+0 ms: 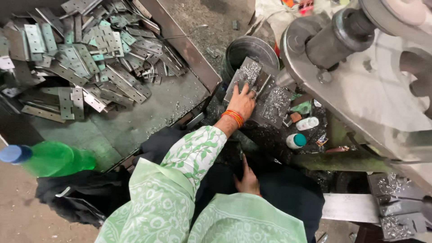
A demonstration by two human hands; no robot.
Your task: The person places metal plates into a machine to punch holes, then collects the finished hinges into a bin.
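Grip unclear: left hand rests on a grey metal block, fingertips hidden; right hand half hidden

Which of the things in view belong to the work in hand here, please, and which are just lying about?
In hand:
- left hand reaching onto the stack of metal plates strewn with shavings
- pile of hinge plates in the metal tray
- machine beside the stack

Lying about:
- green plastic bottle
- small white bottle with teal cap
- right hand, resting on the lap
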